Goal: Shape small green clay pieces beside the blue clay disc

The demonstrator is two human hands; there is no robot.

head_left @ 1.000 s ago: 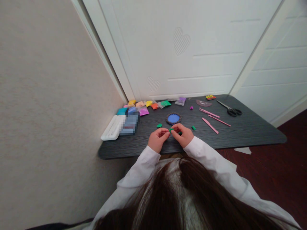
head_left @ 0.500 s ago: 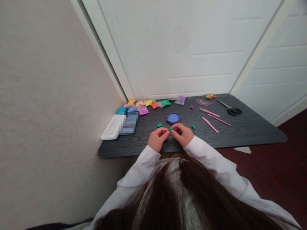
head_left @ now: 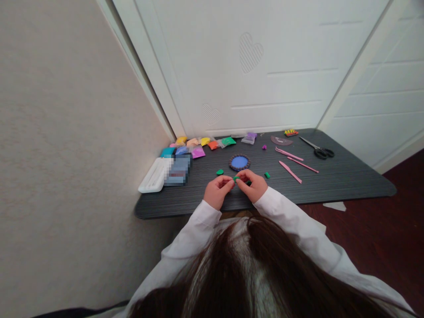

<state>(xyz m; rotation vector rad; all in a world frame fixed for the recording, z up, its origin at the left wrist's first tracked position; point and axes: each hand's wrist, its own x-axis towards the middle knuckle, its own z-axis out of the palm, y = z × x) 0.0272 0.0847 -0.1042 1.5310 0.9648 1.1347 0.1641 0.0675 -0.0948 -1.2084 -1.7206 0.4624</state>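
Observation:
Between the fingertips of both hands is a small piece of green clay (head_left: 236, 178), partly covered by the fingers. My left hand (head_left: 217, 191) pinches it from the left, and my right hand (head_left: 253, 186) pinches it from the right. Just beyond the hands lies a round blue disc (head_left: 240, 163) with a brown beaded-looking rim. A flat green clay piece (head_left: 220, 172) rests to the left, and a short green clay block (head_left: 267, 175) to the right. Another bit of green shows under my right hand, mostly hidden.
Pink modelling tools (head_left: 290, 172) and black-handled scissors (head_left: 319, 152) lie on the dark table (head_left: 357, 181) at right. Colourful clay packets (head_left: 198, 153) line the back left, near a white case (head_left: 154, 176). A purple clay bit (head_left: 264, 147) sits beyond the disc.
Both hands stay almost in place, still pinching the green clay, with only a slight shift of the fingers. The other things lie as before; the view has moved very slightly.

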